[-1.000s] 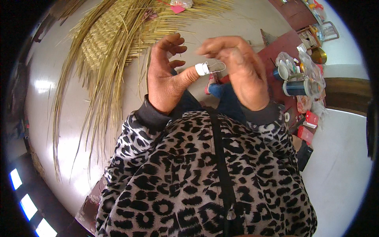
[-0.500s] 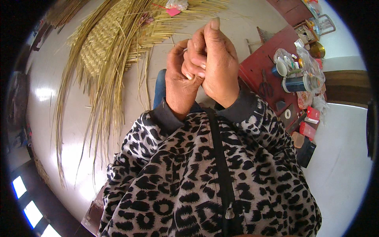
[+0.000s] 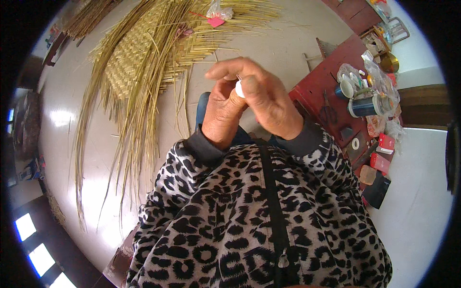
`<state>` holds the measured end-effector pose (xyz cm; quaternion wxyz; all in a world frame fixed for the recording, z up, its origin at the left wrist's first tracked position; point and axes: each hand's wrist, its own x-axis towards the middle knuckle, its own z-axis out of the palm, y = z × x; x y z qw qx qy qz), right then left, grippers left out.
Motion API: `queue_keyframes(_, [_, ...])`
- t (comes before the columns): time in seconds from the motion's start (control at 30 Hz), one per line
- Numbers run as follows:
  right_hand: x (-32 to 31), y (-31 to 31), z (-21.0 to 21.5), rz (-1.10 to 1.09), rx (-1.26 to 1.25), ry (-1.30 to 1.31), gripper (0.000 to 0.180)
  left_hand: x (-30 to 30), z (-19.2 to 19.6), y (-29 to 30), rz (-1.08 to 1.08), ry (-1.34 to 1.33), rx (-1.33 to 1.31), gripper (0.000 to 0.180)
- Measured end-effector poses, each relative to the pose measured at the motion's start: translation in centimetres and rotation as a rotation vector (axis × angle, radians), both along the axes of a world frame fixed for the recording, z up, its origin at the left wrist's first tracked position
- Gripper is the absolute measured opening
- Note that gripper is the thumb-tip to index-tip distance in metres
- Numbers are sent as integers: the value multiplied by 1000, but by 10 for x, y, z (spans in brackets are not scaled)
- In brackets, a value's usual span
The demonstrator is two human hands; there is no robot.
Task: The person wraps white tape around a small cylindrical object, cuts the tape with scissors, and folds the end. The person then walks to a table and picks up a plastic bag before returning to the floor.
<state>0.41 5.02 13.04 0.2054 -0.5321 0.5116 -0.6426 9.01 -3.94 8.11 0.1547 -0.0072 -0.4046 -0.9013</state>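
Note:
Both hands meet in front of my chest. My left hand [image 3: 222, 115] is on the left with its fingers curled and partly hidden behind the other hand; what they hold, if anything, cannot be seen. A small white piece [image 3: 240, 89] sits at the tip of its thumb, perhaps a wrap; its kind is unclear. My right hand [image 3: 271, 103] presses its thumb against that white piece, while its index finger arches over toward the left. A thin pale sliver shows just above the white piece, too small to name.
Beyond lies a woven straw mat [image 3: 127, 65] with long loose strands on the pale floor. A plastic bag [image 3: 220, 9] lies at its far edge. At right, a red table [image 3: 312, 89] bears scissors [image 3: 328, 109], a thread spool [image 3: 365, 106], a white ring-shaped roll [image 3: 355, 143] and red boxes [image 3: 385, 144].
My right hand has loosened from around my left thumb, its index finger now reaching out to the left. The white piece has come into sight. Both hands sit slightly lower in the picture.

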Motion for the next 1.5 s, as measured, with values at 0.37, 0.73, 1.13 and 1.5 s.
queue_keyframes(0.37, [10, 0, -12, -184, 16, 38, 43, -3, -6, 14, -11, 10, 105, 67])
queue_keyframes(0.73, [-18, 17, 8, -46, 119, -72, 96, 0, 5, 9, -141, -11, 204, 67])
queue_keyframes(1.13, [19, 5, -10, -110, -66, -214, 31, 0, -1, 21, -221, 21, 307, 72])
queue_keyframes(1.5, [-17, 30, 4, -82, 51, -90, 50, 1, 4, 9, -165, -39, 164, 71])
